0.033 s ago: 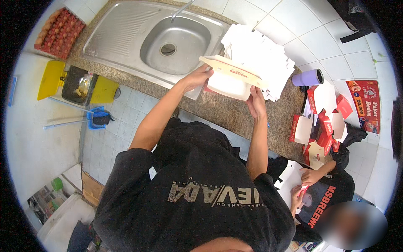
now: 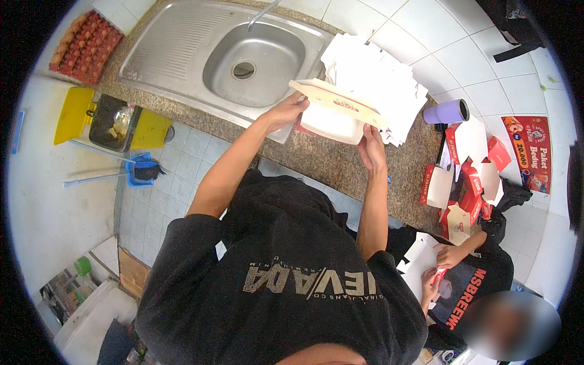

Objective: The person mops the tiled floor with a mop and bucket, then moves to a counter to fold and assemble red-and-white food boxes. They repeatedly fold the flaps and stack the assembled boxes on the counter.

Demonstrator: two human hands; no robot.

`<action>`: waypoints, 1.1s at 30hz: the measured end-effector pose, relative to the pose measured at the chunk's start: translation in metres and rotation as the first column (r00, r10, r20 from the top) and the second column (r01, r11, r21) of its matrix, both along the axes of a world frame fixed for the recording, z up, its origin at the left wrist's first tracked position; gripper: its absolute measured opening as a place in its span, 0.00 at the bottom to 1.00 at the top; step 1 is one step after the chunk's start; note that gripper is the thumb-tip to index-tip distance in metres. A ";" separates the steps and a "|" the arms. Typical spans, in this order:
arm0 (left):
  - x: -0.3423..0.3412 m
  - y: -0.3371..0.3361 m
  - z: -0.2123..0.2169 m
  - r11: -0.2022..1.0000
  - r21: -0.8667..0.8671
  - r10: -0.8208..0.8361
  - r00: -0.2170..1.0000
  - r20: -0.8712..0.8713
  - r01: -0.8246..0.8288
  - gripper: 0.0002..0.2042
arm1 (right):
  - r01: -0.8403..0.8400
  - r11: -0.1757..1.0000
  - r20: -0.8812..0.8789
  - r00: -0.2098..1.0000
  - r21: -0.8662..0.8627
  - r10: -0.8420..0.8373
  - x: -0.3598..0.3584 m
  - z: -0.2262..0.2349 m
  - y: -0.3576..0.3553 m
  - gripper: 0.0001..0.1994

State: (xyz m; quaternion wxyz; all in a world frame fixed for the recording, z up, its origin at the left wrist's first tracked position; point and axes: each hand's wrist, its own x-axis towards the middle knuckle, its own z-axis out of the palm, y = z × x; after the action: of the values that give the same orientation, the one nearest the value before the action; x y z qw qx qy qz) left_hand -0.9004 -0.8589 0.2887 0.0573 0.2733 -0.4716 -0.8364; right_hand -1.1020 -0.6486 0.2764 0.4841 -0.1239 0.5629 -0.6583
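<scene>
A cardboard food box [image 2: 331,125], white inside with a cream printed flap, is held over the granite counter by both my hands. My left hand [image 2: 287,114] grips its left end, the thumb and fingers closed at the corner below the raised flap. At the right end, my right hand [image 2: 371,148] pinches the other corner; part of its fingers is hidden by the cardboard. Just beyond the box lies a pile of flat white box sheets [image 2: 374,79].
Left of the pile is a steel sink [image 2: 255,61]. Red egg trays [image 2: 87,48] stand at the far left. A purple tumbler [image 2: 444,112] and folded red-and-white boxes [image 2: 468,182] are on the right. A co-worker's hands [image 2: 447,258] hold a white sheet nearby. An open yellow-lidded bin [image 2: 112,121] stands below.
</scene>
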 end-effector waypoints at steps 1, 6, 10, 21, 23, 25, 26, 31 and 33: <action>0.001 0.001 0.002 1.000 0.016 0.010 1.000 -0.002 -0.010 0.26 | 0.022 1.000 0.000 1.000 -0.004 -0.022 0.000 -0.002 -0.001 0.25; 0.000 -0.010 0.010 0.997 0.044 -0.058 0.996 -0.065 0.061 0.26 | 0.084 0.996 -0.002 0.996 -0.017 -0.084 0.005 0.009 -0.009 0.23; -0.003 -0.021 -0.007 0.981 -0.070 -0.184 0.983 0.000 0.183 0.25 | 0.114 0.993 0.004 0.993 0.007 -0.115 0.009 0.014 -0.013 0.21; -0.005 -0.013 0.006 0.995 -0.027 -0.095 0.995 0.019 0.095 0.24 | 0.138 0.990 0.013 0.990 -0.036 -0.138 0.004 -0.001 -0.009 0.18; -0.007 -0.015 0.003 0.988 -0.050 -0.147 0.989 0.016 0.148 0.24 | 0.167 0.986 -0.016 0.986 0.005 -0.167 0.011 0.004 -0.010 0.18; -0.007 -0.015 0.016 0.974 -0.089 -0.204 0.977 0.066 0.210 0.24 | 0.189 0.980 -0.058 0.981 0.065 -0.185 0.011 0.002 -0.006 0.19; -0.008 -0.017 0.014 0.966 -0.109 -0.227 0.972 0.060 0.233 0.24 | 0.190 0.977 -0.086 0.980 0.101 -0.182 0.011 -0.003 -0.004 0.20; -0.012 -0.018 -0.018 0.975 -0.134 -0.186 0.981 -0.054 0.178 0.24 | 0.167 0.979 -0.144 0.978 0.115 -0.150 0.007 -0.017 -0.001 0.22; -0.010 -0.009 0.009 0.973 -0.158 -0.173 0.985 -0.015 0.168 0.25 | 0.171 0.980 -0.204 0.968 0.101 -0.148 0.007 -0.017 0.001 0.24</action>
State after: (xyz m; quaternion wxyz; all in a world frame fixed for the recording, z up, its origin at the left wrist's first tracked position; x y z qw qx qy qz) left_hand -0.9104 -0.8683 0.2977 0.0133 0.2143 -0.5567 -0.8025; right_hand -1.0950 -0.6471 0.2590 0.3783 -0.1134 0.6538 -0.6454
